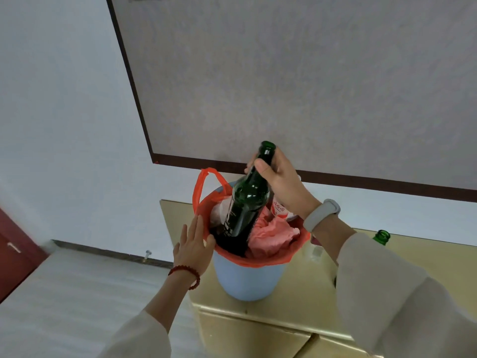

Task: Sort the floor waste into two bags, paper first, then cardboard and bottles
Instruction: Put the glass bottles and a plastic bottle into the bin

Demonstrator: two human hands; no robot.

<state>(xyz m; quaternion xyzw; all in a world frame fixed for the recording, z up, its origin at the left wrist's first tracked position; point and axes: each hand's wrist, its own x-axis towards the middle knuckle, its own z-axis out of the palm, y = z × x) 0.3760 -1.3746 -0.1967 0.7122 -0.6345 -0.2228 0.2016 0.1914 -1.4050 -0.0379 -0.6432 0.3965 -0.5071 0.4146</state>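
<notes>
A light blue bin [246, 280] lined with an orange bag [206, 192] stands on a gold cardboard box [296, 313]. My right hand [278, 182] grips the neck of a dark green glass bottle [245, 202], tilted, its base down inside the bag. My left hand [193, 244] lies flat with straight fingers against the bag's left rim. Inside the bag lie crumpled pink paper [273, 233] and a red-and-white printed carton [280, 210].
A second green bottle [381, 237] shows only its neck behind my right sleeve. A clear plastic item [313, 250] sits by the bin. A grey wall panel with a dark frame [284, 86] rises behind. A red door [15, 254] stands at left.
</notes>
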